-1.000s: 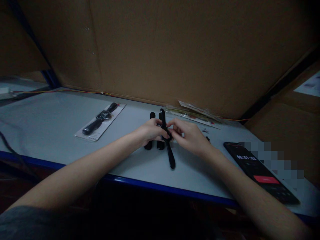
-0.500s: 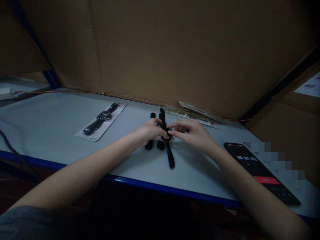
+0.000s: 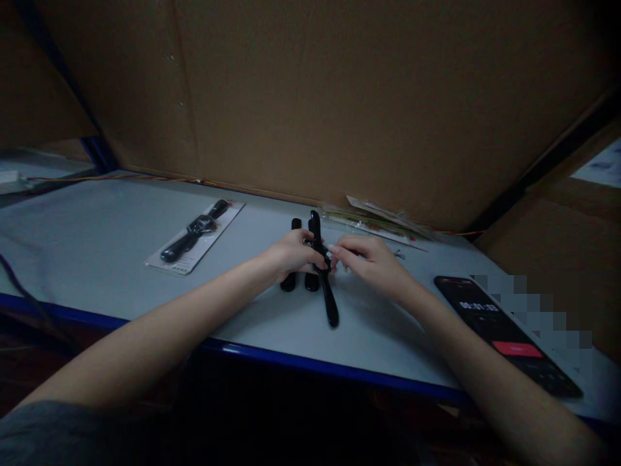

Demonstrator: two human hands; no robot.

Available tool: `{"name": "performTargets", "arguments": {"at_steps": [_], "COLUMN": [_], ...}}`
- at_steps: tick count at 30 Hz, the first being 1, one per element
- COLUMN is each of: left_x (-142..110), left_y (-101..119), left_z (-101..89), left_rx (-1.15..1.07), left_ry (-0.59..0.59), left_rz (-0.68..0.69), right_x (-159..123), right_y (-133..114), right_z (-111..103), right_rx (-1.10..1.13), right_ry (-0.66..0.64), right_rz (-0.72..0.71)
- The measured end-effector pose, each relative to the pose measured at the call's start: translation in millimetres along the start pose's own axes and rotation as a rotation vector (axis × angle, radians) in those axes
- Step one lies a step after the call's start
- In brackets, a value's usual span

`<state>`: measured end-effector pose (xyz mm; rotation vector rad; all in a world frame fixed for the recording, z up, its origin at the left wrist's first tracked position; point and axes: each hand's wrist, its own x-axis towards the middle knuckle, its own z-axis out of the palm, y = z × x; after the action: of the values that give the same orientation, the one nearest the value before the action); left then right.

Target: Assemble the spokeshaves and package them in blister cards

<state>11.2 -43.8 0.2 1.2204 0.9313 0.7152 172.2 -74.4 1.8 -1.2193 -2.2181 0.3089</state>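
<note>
My left hand [image 3: 294,254] grips a black strapped watch [image 3: 330,301] at its middle, and the strap runs upright across the table. My right hand [image 3: 369,264] comes in from the right, its fingertips pinching the watch's case side. The case is mostly hidden by my fingers. Just behind my left hand lie two short black strap pieces [image 3: 290,282] [image 3: 312,281], partly covered by it.
A boxed-card watch [image 3: 194,235] lies on the pale grey table [image 3: 87,259] to the left. Plastic packets [image 3: 373,223] sit at the back, and a phone showing a timer [image 3: 499,327] lies at right. Cardboard walls [image 3: 310,97] surround the table.
My right hand has lowered from above the watch to its right side, with the fingers drawn closer together. The watch and my left hand have barely moved.
</note>
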Motion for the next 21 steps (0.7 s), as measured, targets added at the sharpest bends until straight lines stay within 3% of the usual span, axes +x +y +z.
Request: {"name": "performTargets", "arguments": {"at_steps": [3,7,11,16,21], "left_x": [-1,-2,-2,-3,-3], "left_y": [1,1,2,3,4], "left_z": [0.0,0.5,1.0,0.5,0.7], "left_rx": [-0.014,-0.011,0.014,0.059,0.005], "left_ry": [-0.016,-0.015,0.007,0.034,0.019], "left_rz": [-0.007,-0.007,-0.017,-0.003,-0.024], "right_x": [-1,0,0,-2,-2], "right_y": [4,7,5,-4,-6], "right_z": [-6,-8,-5,-6,-11], "right_rx": [0.031,-0.15,-0.262,-0.016,0.035], "right_ry": [0.057,0.046,0.052,-0.073,-0.026], "right_rz": [-0.014,-0.093,-0.077,-0.109,-0.089]}}
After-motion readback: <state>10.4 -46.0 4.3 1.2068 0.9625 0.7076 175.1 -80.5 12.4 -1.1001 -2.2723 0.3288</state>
